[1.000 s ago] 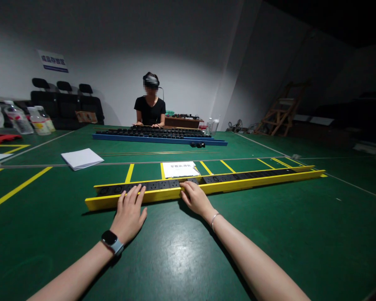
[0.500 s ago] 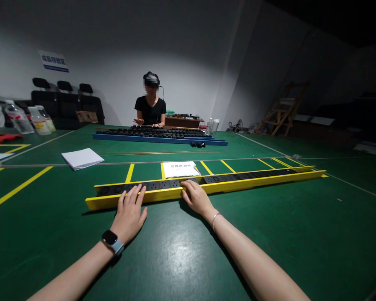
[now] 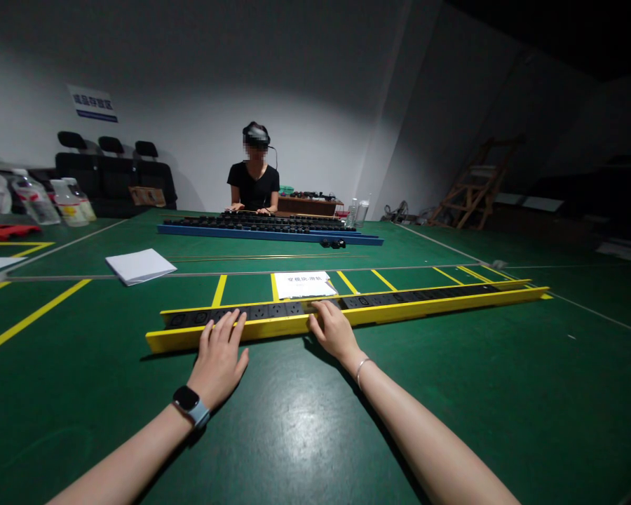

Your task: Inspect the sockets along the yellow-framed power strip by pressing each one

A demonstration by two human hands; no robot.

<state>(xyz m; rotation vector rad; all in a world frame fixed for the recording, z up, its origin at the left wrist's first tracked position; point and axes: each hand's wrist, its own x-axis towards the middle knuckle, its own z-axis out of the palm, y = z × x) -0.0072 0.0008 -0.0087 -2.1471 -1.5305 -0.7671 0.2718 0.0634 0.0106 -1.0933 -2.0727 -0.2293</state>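
Observation:
A long yellow rail (image 3: 431,303) lies across the green table, with a row of black socket modules (image 3: 273,310) set in its channel. My left hand (image 3: 219,359), with a watch on its wrist, lies flat with fingers stretched out, the fingertips resting on the rail's near edge and the left-hand modules. My right hand (image 3: 334,328), a thin bracelet at the wrist, rests with fingers extended on the modules near the rail's middle. Neither hand grips anything.
A white label sheet (image 3: 302,283) lies just behind the rail. A stack of paper (image 3: 139,266) sits at the left. Across the table a person in black works at a blue rail (image 3: 273,234) with black modules. Bottles (image 3: 66,203) stand far left; a wooden ladder (image 3: 473,184) leans at the right.
My right hand has slid a little to the right along the modules. My left hand stays where it was. The person opposite has lowered a hand to the blue rail.

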